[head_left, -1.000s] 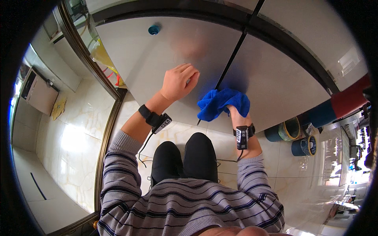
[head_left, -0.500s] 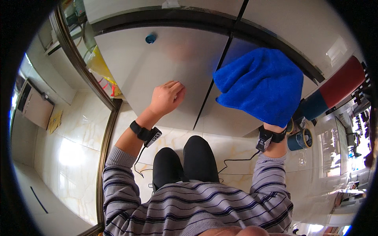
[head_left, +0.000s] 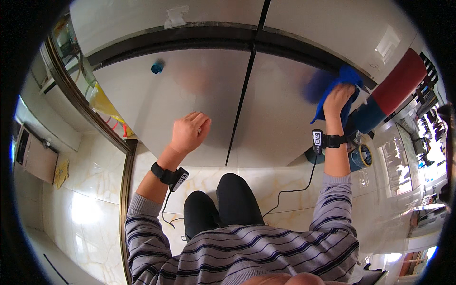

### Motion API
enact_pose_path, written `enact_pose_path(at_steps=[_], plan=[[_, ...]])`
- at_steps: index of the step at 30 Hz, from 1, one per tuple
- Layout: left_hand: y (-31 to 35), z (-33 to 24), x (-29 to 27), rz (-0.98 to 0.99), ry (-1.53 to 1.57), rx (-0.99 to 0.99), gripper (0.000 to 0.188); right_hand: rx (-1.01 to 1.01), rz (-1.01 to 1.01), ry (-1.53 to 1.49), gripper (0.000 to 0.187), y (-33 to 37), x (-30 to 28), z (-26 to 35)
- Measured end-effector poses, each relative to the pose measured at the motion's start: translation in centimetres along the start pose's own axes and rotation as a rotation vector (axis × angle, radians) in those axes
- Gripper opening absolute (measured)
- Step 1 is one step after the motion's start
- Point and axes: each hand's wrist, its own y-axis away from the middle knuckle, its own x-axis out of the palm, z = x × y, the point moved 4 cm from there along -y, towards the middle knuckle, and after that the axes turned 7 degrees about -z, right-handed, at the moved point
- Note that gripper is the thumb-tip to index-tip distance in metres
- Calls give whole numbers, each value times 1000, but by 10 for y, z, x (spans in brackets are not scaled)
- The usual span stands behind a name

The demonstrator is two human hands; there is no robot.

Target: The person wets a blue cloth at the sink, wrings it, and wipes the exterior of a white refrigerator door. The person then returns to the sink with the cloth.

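In front of me stands a large pale grey cabinet-like appliance with a lower left door (head_left: 142,109) and a lower right door (head_left: 275,114), split by a dark vertical gap. My right hand (head_left: 339,99) is closed on a bright blue cloth (head_left: 350,78), bunched near the upper outer edge of the right door. The cloth's blue reflection shows on the door beside it. My left hand (head_left: 190,132) hovers before the left door with its fingers curled in; nothing shows in them. A small round blue-green object (head_left: 157,67) is on the left door, near its top.
A red and dark blue upright object (head_left: 401,85) is right of the doors, with a blue cylindrical container (head_left: 361,157) on the floor below. A metal door frame (head_left: 124,190) runs along my left, next to a yellow bag (head_left: 104,102). Thin cables hang from both wrist straps.
My right hand has moved up along the right door, and the cloth, spread wide before, is now bunched near the outer edge. My left hand stays curled. The view has shifted.
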Motion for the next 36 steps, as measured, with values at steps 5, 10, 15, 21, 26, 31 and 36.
enact_pose_path(at_steps=[5,10,15,21,26,31,36], plan=[[0,1,5,7,19,3,9,-118,-267,-214,27,5,12,19],[2,3,7,31,13,21,9,-93,-94,-395,17,14,19,83],[10,11,3,17,5,7,9,-353,-242,-382,15,10,18,168],[17,21,-8,-44,-110,-4,9,-392,-228,-524,12,1,11,232],[20,31,-23,-93,-131,-25,8,-386,-189,-678,7,-8,7,283],[30,41,-31,-97,-118,-49,7,-325,-9,-886,8,-7,11,348],[45,47,-45,-78,-149,-58,8,-467,-73,-982,9,-15,-5,389]])
